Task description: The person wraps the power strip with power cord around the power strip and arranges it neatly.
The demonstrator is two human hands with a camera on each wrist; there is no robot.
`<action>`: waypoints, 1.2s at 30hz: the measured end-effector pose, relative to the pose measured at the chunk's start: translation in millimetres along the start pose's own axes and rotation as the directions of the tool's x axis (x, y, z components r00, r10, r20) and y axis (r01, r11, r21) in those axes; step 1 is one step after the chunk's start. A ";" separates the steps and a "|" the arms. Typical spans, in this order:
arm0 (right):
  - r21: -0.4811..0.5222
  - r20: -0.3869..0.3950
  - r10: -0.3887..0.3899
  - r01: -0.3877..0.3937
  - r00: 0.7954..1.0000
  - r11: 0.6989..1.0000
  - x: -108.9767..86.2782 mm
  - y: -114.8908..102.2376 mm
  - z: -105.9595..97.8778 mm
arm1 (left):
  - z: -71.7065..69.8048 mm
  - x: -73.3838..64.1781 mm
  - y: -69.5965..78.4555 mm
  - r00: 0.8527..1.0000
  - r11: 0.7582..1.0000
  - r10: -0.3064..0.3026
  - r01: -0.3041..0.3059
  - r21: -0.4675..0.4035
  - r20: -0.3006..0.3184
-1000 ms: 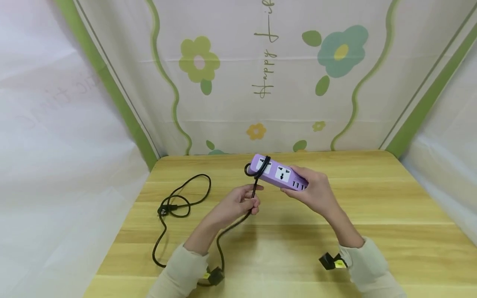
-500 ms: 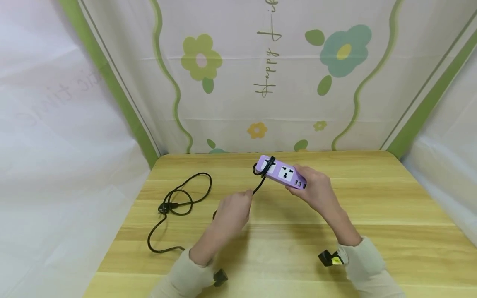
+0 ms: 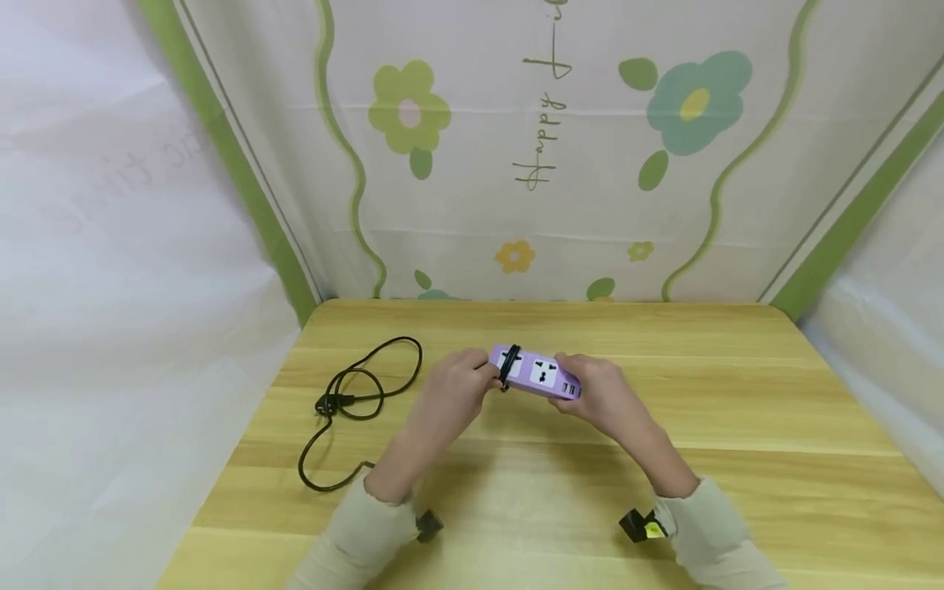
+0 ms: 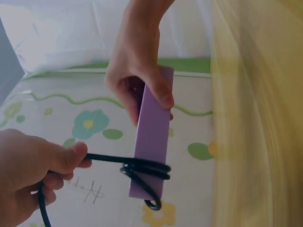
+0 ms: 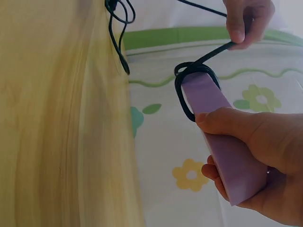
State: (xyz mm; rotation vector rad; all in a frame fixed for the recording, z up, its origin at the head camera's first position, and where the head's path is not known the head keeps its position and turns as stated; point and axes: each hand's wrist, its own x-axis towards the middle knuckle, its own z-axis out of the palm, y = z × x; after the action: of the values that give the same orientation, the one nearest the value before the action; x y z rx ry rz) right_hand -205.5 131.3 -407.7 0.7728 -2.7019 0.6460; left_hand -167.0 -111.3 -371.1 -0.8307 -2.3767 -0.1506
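A purple power strip point(image 3: 525, 373) with white sockets and USB ports is held above the table. My right hand point(image 3: 601, 393) grips its right end, thumb on one side and fingers on the other, as the right wrist view also shows. Black cord point(image 4: 147, 166) is wound around the strip's left end in a few turns. My left hand point(image 3: 453, 393) pinches the cord just off that end; in the left wrist view the cord runs taut from thumb and fingers point(image 4: 78, 153) to the strip. The rest of the cord trails out below the left hand.
Loose cord point(image 3: 379, 393) lies in loops on the left of the wooden table point(image 3: 737, 393), with its black plug point(image 3: 326, 405) among them. A white curtain with printed flowers point(image 3: 409, 115) stands behind the table. A black device point(image 3: 636, 525) sits at the right wrist.
The left hand has gone from below the strip up to its left end with the cord. The strip has come lower and slightly left in the right hand.
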 end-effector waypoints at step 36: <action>0.410 -0.084 -0.389 0.388 0.917 0.826 -11.2 -13.7 -41.6 | 34.5 -1.9 -48.8 0.985 0.371 0.066 0.123 -0.920 0.159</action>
State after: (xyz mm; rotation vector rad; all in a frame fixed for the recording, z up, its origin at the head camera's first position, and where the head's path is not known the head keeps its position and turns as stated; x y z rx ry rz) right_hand -183.7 145.7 -370.8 1.3842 -2.3120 1.1311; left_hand -212.6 -141.0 -395.8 -1.3160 -2.3232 -1.6620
